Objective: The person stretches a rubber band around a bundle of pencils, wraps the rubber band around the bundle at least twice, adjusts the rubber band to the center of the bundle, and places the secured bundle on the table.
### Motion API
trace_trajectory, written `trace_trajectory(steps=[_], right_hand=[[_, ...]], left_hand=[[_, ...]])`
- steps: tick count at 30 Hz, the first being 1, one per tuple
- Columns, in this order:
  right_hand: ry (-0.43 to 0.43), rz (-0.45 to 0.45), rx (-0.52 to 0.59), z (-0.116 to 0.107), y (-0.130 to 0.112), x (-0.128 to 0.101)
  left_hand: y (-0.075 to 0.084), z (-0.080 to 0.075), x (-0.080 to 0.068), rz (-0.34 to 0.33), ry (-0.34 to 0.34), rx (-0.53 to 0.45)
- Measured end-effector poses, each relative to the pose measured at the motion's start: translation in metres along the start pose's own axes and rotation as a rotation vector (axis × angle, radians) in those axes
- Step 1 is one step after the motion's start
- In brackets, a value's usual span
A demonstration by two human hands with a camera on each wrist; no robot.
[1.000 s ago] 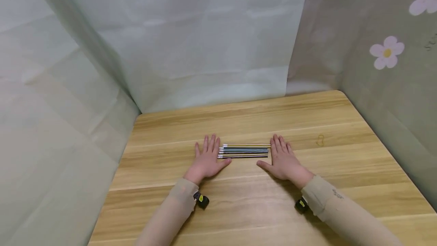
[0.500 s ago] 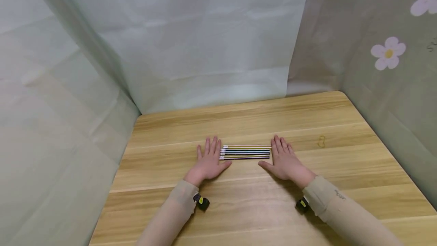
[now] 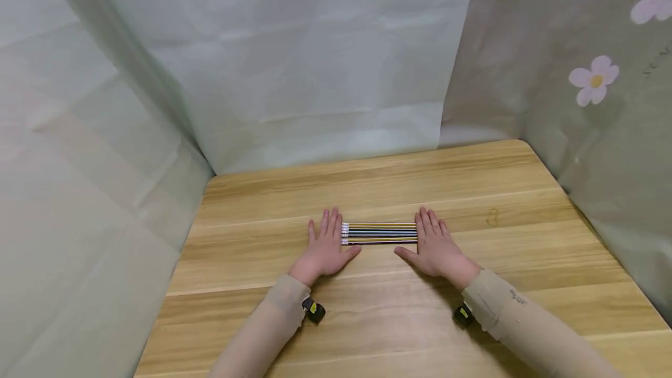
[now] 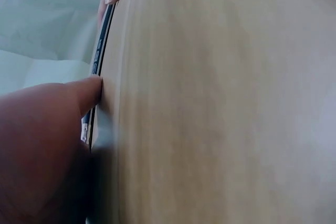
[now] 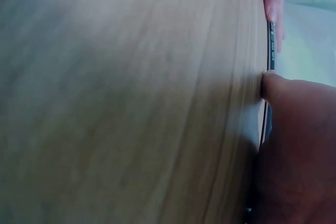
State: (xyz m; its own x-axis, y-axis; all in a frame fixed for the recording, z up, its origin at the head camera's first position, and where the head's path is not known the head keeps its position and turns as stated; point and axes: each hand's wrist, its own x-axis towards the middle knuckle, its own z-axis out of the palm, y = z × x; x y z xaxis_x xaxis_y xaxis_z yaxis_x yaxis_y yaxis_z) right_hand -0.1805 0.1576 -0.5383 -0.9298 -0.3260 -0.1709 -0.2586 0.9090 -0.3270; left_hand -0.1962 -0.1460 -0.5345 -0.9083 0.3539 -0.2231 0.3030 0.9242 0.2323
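Observation:
Several striped pencils [image 3: 379, 233] lie side by side on the wooden table, their white-tipped ends to the left and lined up. My left hand [image 3: 325, 248] lies flat with straight fingers, its inner edge against those ends; the thumb is spread along the near side. At the other ends, my right hand [image 3: 437, 248] rests flat too, fingers straight, touching the pencil ends, thumb pointing inward. The left wrist view shows the nearest dark pencil [image 4: 100, 51] beyond my left thumb [image 4: 86, 90]. In the right wrist view, my right thumb [image 5: 273, 85] is beside the same row.
A thin yellowish loop [image 3: 492, 217], perhaps a rubber band, lies on the table [image 3: 378, 319] to the right of my right hand. Pale cloth [image 3: 315, 74] hangs behind the table and along both sides, with printed flowers [image 3: 594, 80] on the right.
My left hand has slid slightly right against the pencils. Their ends, staggered before, now line up, and the row sits snug between both hands. My right hand has stayed nearly still.

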Motion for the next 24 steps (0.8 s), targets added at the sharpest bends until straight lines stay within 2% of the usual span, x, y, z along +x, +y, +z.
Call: trace_trajectory(steps=[7, 16, 24], right_hand=[[0.023, -0.042, 0.008, -0.001, -0.001, 0.004], [0.015, -0.038, -0.019, 0.007, 0.01, 0.014], [0.008, -0.044, -0.021, -0.002, 0.001, 0.009]], left_hand=[[0.001, 0.003, -0.004, -0.014, 0.029, -0.021], [-0.002, 0.016, 0.002, -0.043, 0.028, -0.005], [-0.003, 0.016, 0.001, -0.061, 0.009, -0.017]])
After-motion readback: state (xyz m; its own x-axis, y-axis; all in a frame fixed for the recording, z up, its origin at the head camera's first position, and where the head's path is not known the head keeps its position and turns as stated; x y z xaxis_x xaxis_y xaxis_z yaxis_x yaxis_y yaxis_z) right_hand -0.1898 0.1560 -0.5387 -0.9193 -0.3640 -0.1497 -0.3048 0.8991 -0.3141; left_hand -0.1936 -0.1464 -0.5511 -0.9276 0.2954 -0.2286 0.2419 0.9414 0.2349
